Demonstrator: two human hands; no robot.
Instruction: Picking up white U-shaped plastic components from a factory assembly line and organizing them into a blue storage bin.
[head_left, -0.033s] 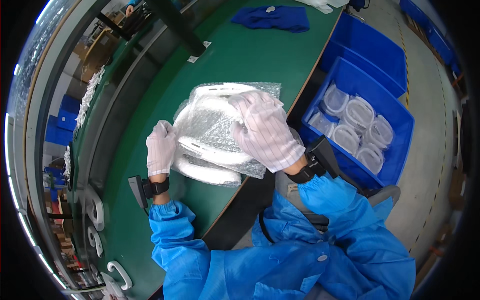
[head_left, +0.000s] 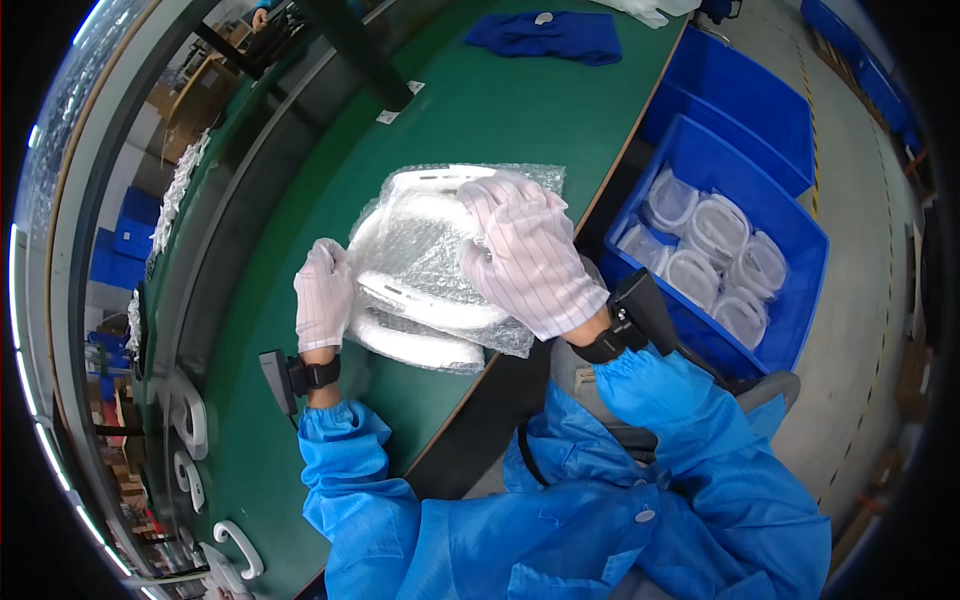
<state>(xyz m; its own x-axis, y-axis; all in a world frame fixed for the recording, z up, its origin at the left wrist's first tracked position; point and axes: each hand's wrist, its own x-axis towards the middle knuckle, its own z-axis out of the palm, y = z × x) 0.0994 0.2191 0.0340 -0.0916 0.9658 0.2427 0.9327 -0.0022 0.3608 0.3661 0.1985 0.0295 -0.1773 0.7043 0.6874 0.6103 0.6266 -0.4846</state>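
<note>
A white curved plastic part wrapped in clear bubble wrap [head_left: 420, 265] lies on the green table [head_left: 480, 120] in front of me. My left hand [head_left: 322, 295], in a white striped glove, pinches the left edge of the wrap. My right hand [head_left: 525, 255], gloved the same way, lies over the top right of the bundle and presses it down, fingers curled over the part. Both arms wear blue sleeves with a black device strapped at each wrist.
A blue bin [head_left: 800, 290] to my right holds several bubble-wrapped white parts [head_left: 715, 240]; a second blue bin [head_left: 740, 90] stands behind it. A blue cloth [head_left: 550, 35] lies at the table's far end. White handle-shaped parts [head_left: 190, 425] sit along the left rail.
</note>
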